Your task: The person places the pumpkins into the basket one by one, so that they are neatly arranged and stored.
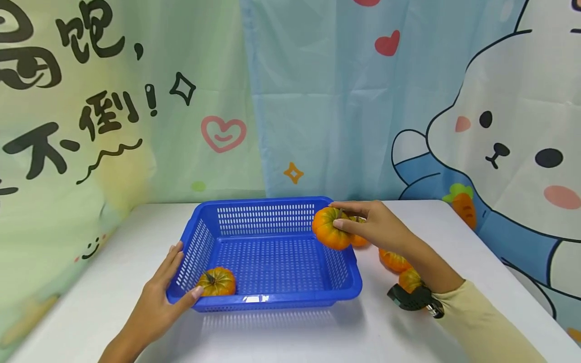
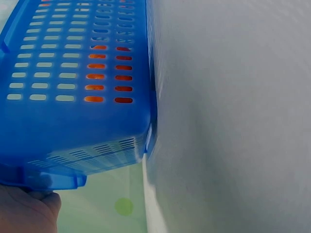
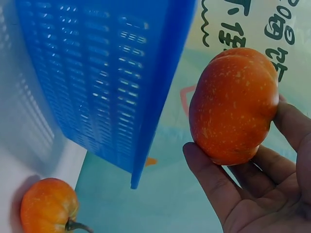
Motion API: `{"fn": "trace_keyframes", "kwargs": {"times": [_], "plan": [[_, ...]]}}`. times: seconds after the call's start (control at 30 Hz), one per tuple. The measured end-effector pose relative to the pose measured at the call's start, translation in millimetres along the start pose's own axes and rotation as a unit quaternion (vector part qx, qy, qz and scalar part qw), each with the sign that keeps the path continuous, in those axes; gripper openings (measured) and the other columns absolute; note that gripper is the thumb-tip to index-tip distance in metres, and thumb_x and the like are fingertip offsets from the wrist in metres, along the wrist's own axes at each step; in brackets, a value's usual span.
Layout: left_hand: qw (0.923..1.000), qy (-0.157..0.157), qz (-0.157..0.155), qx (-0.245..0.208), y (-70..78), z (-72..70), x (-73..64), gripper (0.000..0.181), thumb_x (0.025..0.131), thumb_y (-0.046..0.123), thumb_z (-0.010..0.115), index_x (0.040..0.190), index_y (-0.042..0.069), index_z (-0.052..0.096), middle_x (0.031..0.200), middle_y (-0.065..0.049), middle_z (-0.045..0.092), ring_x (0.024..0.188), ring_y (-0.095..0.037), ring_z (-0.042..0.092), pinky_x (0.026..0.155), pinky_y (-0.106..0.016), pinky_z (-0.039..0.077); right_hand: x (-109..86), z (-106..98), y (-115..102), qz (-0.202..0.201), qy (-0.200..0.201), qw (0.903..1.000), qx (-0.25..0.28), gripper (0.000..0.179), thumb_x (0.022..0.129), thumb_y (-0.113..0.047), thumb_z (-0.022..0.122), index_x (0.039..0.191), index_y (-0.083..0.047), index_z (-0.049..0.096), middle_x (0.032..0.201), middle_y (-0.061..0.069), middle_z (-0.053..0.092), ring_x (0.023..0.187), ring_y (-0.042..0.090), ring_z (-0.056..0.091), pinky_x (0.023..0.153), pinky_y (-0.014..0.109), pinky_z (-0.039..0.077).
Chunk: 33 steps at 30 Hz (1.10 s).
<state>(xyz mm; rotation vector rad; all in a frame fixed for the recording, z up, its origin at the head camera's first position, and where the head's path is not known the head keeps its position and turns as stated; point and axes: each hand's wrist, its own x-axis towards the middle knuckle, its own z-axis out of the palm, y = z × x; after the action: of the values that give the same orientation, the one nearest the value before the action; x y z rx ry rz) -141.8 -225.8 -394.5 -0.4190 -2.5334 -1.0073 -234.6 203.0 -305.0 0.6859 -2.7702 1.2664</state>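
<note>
My right hand [image 1: 379, 224] pinches a small orange pumpkin [image 1: 331, 229] between thumb and fingers, over the right rim of a blue plastic basket [image 1: 272, 301]. In the right wrist view, the speckled underside of the held pumpkin [image 3: 235, 107] faces the camera, beside the basket's wall [image 3: 92, 73]. My left hand [image 1: 156, 297] grips the basket at its front left corner, thumb over the front rim and fingers along the left side. Inside that corner sits another small pumpkin [image 1: 219, 282], its orange showing through the slots in the left wrist view.
Right of the basket, more pumpkins [image 1: 394, 260] lie on the white table [image 1: 277, 338], partly hidden by my right hand and forearm. A black wrist strap [image 1: 410, 298] is on the right arm. Behind the table hangs a printed curtain [image 1: 299, 101].
</note>
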Motion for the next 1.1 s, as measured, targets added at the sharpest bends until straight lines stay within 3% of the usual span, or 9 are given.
{"fn": "trace_keyframes", "kwargs": {"times": [0.2,0.47,0.53,0.63,0.77,0.97,1.03,1.1], "plan": [[1.0000,-0.003,-0.008,-0.005,0.0,-0.8,0.7,0.082,0.084,0.028,0.074,0.148,-0.004,0.033,0.160,-0.007,0.022,0.146,-0.032,0.016,0.112,-0.054,0.021,9.2,4.7,-8.5,-0.005,-0.013,0.9999,0.007,0.050,0.092,-0.035,0.067,0.136,-0.011,0.059,0.123,0.011,0.062,0.119,0.034,0.055,0.086,0.039,0.054],[0.9998,-0.006,-0.015,-0.011,-0.7,-0.8,0.7,0.083,0.084,0.028,0.074,0.149,-0.004,0.033,0.160,-0.010,0.020,0.144,-0.038,0.018,0.106,-0.065,0.024,22.3,12.7,-19.3,-0.059,-0.042,0.9973,0.012,0.049,0.093,-0.030,0.067,0.134,-0.005,0.059,0.118,0.010,0.066,0.120,0.032,0.056,0.095,0.045,0.048],[0.9998,-0.005,-0.014,-0.011,-0.4,-0.9,0.4,0.083,0.084,0.029,0.074,0.149,-0.003,0.033,0.160,-0.010,0.020,0.144,-0.038,0.018,0.106,-0.064,0.024,24.9,15.3,-22.1,-0.067,-0.047,0.9965,0.018,0.048,0.093,-0.030,0.068,0.133,-0.005,0.060,0.118,0.008,0.066,0.118,0.030,0.057,0.094,0.043,0.049],[1.0000,0.001,-0.005,-0.009,-1.4,-0.3,-1.1,0.082,0.084,0.027,0.075,0.148,-0.004,0.034,0.159,-0.009,0.022,0.145,-0.034,0.018,0.114,-0.040,0.021,27.4,20.6,-25.0,-0.073,-0.062,0.9947,0.036,0.047,0.093,-0.028,0.068,0.133,-0.005,0.060,0.118,0.009,0.066,0.114,0.028,0.059,0.091,0.039,0.051],[1.0000,0.007,0.005,-0.003,-4.2,1.5,-3.9,0.081,0.084,0.025,0.075,0.146,-0.006,0.036,0.159,-0.008,0.024,0.146,-0.029,0.017,0.106,-0.011,0.012,30.2,28.2,-28.6,-0.084,-0.085,0.9919,0.043,0.047,0.093,-0.028,0.067,0.133,-0.004,0.059,0.119,0.008,0.066,0.111,0.025,0.059,0.088,0.035,0.053],[0.9999,-0.003,-0.010,0.000,-4.3,2.2,-1.1,0.081,0.085,0.028,0.073,0.148,-0.004,0.033,0.160,-0.005,0.021,0.146,-0.029,0.015,0.113,-0.031,0.017,34.8,30.6,-42.4,-0.086,-0.101,0.9907,0.030,0.048,0.093,-0.029,0.067,0.135,-0.006,0.058,0.114,0.001,0.068,0.105,0.020,0.061,0.084,0.031,0.053],[0.9999,-0.002,-0.012,-0.001,-3.2,1.7,-0.4,0.081,0.086,0.028,0.073,0.148,-0.004,0.033,0.160,-0.006,0.021,0.146,-0.031,0.016,0.114,-0.033,0.018,38.2,31.2,-46.3,-0.096,-0.104,0.9897,0.025,0.048,0.093,-0.029,0.067,0.135,-0.006,0.058,0.113,0.002,0.068,0.104,0.020,0.062,0.084,0.031,0.053],[0.9999,0.001,-0.010,-0.001,-2.1,0.7,-0.2,0.081,0.085,0.028,0.073,0.148,-0.004,0.034,0.160,-0.007,0.022,0.145,-0.032,0.017,0.113,-0.027,0.016,42.4,33.1,-49.0,-0.109,-0.107,0.9880,0.022,0.047,0.093,-0.028,0.067,0.134,-0.005,0.059,0.114,0.003,0.068,0.104,0.020,0.062,0.084,0.031,0.053]]}}
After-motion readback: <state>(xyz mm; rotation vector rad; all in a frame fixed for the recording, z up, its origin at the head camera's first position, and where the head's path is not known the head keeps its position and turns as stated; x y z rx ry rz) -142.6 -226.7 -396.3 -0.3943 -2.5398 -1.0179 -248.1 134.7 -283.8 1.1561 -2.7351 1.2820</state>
